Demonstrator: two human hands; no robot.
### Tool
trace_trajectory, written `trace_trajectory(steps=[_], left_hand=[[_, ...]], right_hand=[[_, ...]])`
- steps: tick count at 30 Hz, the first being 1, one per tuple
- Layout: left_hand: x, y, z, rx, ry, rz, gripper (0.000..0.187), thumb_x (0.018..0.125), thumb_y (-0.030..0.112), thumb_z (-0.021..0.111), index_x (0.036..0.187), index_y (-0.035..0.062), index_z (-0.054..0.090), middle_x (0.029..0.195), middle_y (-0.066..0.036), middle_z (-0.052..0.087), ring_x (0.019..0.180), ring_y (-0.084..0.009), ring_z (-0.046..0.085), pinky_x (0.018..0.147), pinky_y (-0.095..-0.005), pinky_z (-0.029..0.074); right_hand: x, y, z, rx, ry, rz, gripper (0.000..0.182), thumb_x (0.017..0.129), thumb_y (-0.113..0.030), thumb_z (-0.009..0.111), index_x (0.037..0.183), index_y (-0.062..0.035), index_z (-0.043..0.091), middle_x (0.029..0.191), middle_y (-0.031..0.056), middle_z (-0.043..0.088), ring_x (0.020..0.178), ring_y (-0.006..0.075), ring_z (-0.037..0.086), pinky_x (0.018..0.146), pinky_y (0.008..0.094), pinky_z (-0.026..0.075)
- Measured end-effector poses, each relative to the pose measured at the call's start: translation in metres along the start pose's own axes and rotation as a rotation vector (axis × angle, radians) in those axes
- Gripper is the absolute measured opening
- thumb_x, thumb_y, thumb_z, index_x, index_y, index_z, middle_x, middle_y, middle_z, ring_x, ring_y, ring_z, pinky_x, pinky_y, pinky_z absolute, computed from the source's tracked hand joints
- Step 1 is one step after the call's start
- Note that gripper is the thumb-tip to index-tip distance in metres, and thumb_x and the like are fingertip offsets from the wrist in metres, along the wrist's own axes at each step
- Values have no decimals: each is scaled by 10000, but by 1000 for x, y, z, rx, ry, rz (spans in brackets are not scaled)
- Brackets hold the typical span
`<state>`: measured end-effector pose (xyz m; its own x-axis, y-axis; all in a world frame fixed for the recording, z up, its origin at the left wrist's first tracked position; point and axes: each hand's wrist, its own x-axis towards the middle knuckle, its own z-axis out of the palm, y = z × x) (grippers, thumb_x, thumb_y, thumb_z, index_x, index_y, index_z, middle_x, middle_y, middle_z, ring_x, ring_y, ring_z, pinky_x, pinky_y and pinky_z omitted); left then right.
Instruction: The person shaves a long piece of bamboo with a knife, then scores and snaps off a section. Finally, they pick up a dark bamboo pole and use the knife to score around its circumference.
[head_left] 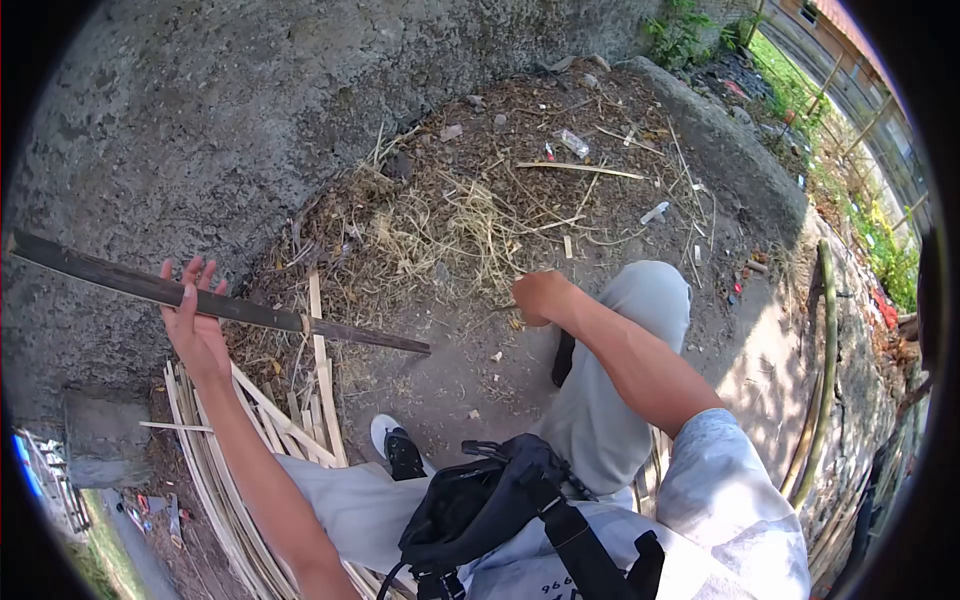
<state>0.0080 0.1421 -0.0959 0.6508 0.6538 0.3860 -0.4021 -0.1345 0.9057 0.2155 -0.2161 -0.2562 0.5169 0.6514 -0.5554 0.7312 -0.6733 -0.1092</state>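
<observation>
A long, dark piece of split bamboo (250, 311) slants down from the far left toward the middle, with a joint part-way along it. My left hand (197, 325) holds it, thumb across the near face and fingers behind, over the pale strips. My right hand (543, 299) is closed in a fist above the ground beside my bent knee. A short, thin tip (503, 308) pokes out to the left of that fist; the rest of what it holds is hidden. The right hand is apart from the bamboo.
Long pale bamboo strips (225, 490) lie in a bundle at my left side. Dry shavings (480, 230) cover the ground ahead, below a rough concrete wall (200, 130). A green pole (826, 350) lies at the right. A black bag (480, 500) hangs at my front.
</observation>
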Motion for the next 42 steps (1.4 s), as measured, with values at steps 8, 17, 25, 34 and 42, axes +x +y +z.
trace_trajectory(steps=[8, 17, 25, 34, 42], left_hand=[[3, -3, -23, -146, -37, -43, 590, 1001, 281, 417, 1478, 64, 147, 1140, -120, 494, 1023, -212, 486, 933, -424, 417], [2, 0, -23, -102, -16, -88, 635, 981, 437, 369, 1466, 79, 173, 1182, -129, 475, 1062, -214, 480, 991, -488, 400], [1, 6, -23, -131, -79, -44, 468, 978, 361, 441, 1300, 25, 396, 1067, -124, 528, 1047, -236, 526, 972, -471, 451], [0, 10, 1, -128, 146, 132, 218, 927, 171, 569, 1017, -17, 504, 934, -124, 535, 870, -307, 627, 842, -471, 524], [1, 18, 14, -208, 384, 166, 428, 896, 259, 539, 555, 123, 320, 430, -37, 316, 427, -172, 423, 541, -368, 455]], right_hand=[[2, 0, 1, -26, -2, 37, 254, 699, -40, 605, 935, -11, 693, 1027, 195, 671, 985, 332, 651, 796, 422, 538], [3, -1, 1, -34, 11, 46, 259, 699, -54, 599, 938, -1, 683, 1030, 198, 668, 990, 341, 644, 814, 425, 533], [-2, -6, -3, -51, 198, 1, 215, 725, -91, 605, 909, 12, 651, 961, 208, 670, 922, 349, 652, 771, 444, 531], [-30, -40, -20, 612, 537, 14, 395, 847, -341, 629, 719, 33, 619, 587, 201, 598, 603, 351, 627, 606, 450, 470], [-67, -107, -41, 961, 602, -205, 363, 894, -311, 594, 834, 44, 644, 504, 85, 479, 454, 141, 409, 465, 354, 345]])
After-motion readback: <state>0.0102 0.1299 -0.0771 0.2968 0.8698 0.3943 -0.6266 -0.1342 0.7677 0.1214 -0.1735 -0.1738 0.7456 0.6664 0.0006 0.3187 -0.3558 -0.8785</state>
